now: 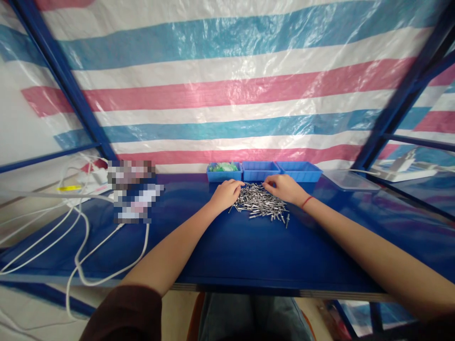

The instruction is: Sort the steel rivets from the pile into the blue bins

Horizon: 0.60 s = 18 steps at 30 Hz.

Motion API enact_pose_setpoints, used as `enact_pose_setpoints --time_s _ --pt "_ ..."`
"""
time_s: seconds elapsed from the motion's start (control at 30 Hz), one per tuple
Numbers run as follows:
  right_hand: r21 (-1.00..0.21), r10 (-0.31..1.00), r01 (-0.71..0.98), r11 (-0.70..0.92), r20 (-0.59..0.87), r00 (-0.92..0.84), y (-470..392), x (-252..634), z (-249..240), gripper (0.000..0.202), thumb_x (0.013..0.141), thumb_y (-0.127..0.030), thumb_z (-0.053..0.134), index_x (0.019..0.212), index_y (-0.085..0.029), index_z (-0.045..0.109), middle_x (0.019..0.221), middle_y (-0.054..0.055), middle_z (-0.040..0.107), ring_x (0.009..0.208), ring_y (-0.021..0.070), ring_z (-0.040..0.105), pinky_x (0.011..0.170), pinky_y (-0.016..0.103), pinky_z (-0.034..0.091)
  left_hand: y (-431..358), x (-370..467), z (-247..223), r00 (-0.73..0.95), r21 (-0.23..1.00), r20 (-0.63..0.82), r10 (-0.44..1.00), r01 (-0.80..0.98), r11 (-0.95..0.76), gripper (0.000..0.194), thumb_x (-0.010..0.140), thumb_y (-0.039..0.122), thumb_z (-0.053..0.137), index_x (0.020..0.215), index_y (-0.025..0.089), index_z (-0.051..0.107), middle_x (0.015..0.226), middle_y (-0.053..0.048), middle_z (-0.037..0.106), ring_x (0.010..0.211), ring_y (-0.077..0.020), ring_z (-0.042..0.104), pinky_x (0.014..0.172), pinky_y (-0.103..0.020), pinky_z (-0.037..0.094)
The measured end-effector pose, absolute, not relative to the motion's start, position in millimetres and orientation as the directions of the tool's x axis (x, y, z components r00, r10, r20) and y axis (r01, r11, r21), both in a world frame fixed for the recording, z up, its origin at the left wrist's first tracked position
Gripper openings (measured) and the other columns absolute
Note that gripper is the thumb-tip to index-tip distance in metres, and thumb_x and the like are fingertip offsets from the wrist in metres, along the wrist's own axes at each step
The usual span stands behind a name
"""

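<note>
A loose pile of small silvery metal pieces that look like blind rivets [261,201] lies on the blue table. My left hand [226,194] is at the pile's far left edge, its fingers curled and pressed together. At the far right edge is my right hand [282,188], a red string round its wrist, with thumb and fingers drawn together over the pieces. Whatever lies between the fingertips of either hand is too small to make out. Just behind the hands stand a blue bin [224,177] with green and clear plastic in it, a middle blue bin [261,178] and a right blue bin [302,177].
White cables [83,237] trail across the table's left side, near a blurred-out item [137,203]. A clear plastic lid [350,180] lies right of the bins. Blue frame posts [71,90] and a striped plastic sheet [227,90] enclose the table [263,255].
</note>
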State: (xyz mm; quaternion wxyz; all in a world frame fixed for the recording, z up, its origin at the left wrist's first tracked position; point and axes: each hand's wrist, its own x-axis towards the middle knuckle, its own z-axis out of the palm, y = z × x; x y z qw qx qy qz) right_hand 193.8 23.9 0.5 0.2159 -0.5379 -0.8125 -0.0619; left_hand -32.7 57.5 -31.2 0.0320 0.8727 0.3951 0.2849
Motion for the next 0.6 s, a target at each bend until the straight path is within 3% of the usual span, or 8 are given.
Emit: enact_pose_setpoints --time_s 0.13,0.23,0.37,0.6 --pt "-0.268 0.85 0.851 0.451 0.419 -0.319 8.6 193.7 0.4 0.03 0.086 -0.036 0.045 0.074 -0.019 0.067 0.068 0.003 0.066 0.059 0.0159 0.058 0.057 0.029 0.037 71.1 -26.1 -21.2 0.597 0.195 0.457 0.66 0.657 -0.729 0.031 0.09 0.016 0.04 0.11 0.02 0.064 0.109 -0.006 0.064 0.1 -0.0161 0.061 0.091 -0.028 0.046" --pt "-0.356 0.85 0.809 0.468 0.433 -0.301 5.0 194.2 1.1 0.03 0.085 -0.036 0.045 0.074 -0.018 0.067 0.067 0.002 0.065 0.059 0.0157 0.058 0.057 0.029 0.038 76.7 -10.0 -5.6 0.615 0.006 0.403 0.677 0.738 -0.674 0.029 0.088 0.014 0.045 0.107 0.022 0.065 0.105 -0.006 0.065 0.097 -0.0182 0.062 0.086 -0.028 0.048" --pt "-0.394 0.853 0.782 0.482 0.413 -0.318 1.4 194.2 2.1 0.029 0.085 -0.034 0.046 0.073 -0.017 0.067 0.066 0.002 0.065 0.059 0.015 0.058 0.057 0.029 0.038 78.5 17.4 8.7 0.678 -0.205 0.198 0.708 0.735 -0.646 0.03 0.087 0.008 0.045 0.107 0.017 0.065 0.105 -0.013 0.065 0.097 -0.0222 0.063 0.081 -0.031 0.049" --pt "-0.36 0.826 0.776 0.518 0.447 -0.343 -3.0 195.6 5.6 0.028 0.084 -0.031 0.046 0.07 -0.018 0.066 0.065 0.002 0.064 0.059 0.0144 0.057 0.058 0.029 0.038 78.8 30.8 2.9 0.667 -0.206 0.137 0.733 0.743 -0.637 0.026 0.086 0.009 0.045 0.098 0.01 0.068 0.104 -0.018 0.065 0.097 -0.0272 0.064 0.079 -0.035 0.05"
